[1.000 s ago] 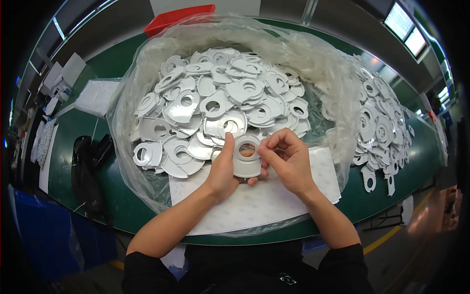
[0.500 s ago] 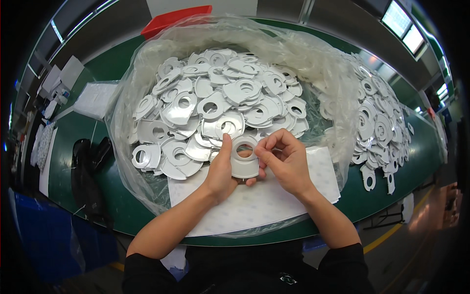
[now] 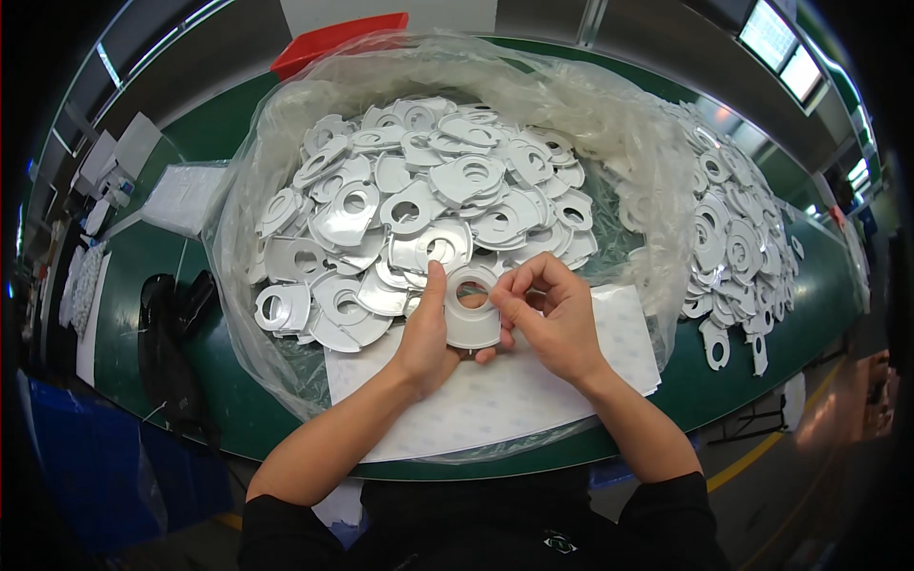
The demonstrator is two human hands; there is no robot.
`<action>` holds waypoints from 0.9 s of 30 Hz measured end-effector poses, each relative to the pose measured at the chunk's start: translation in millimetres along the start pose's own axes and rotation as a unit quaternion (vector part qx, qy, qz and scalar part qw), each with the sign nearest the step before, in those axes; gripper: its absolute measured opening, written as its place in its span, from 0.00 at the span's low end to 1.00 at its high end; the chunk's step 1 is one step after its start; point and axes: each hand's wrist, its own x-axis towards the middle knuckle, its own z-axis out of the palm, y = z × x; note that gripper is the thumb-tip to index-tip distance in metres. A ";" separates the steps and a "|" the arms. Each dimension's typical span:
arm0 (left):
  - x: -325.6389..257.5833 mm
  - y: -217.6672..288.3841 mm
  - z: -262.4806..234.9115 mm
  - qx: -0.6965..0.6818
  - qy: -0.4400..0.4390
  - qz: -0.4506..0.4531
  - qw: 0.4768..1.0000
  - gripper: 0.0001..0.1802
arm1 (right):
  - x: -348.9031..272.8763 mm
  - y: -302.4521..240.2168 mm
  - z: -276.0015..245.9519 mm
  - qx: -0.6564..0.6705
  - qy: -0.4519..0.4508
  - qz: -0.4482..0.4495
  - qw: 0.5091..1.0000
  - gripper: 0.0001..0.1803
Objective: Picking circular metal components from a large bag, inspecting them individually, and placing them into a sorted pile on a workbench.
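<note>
A flat white plastic part (image 3: 473, 332) with a large round hole is held up in front of me, over white sheets (image 3: 447, 409). My left hand (image 3: 426, 335) is closed on its left side, thumb pointing up along the edge and fingers behind it. At the part's upper right edge, my right hand (image 3: 555, 317) has thumb and index finger pinched together; whether they grip the edge or just touch it is hard to make out. Just beyond lies a heap of similar white parts (image 3: 405, 211) inside a clear plastic bag (image 3: 249, 167).
A second pile of white parts (image 3: 741, 249) lies on the green table (image 3: 129, 314) to the right. At the far left back is a red bin (image 3: 338, 43). A black object (image 3: 164, 333) and a clear packet (image 3: 186, 198) rest on the left side.
The held part has turned slightly, its face now duller and less shiny. Both hands keep nearly the same place and grip.
</note>
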 end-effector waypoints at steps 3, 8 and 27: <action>-0.4 0.8 1.7 0.001 -0.003 0.001 1.000 0.42 | -0.6 -0.4 0.4 -0.015 0.002 -0.008 1.000 0.10; -0.2 0.3 -0.1 0.005 -0.006 -0.001 1.000 0.42 | -1.6 4.0 0.6 -0.056 0.007 -0.016 0.998 0.09; -3.9 1.3 12.3 -0.029 0.125 0.033 0.991 0.40 | -14.3 -5.7 24.2 -0.472 0.107 -0.340 0.806 0.22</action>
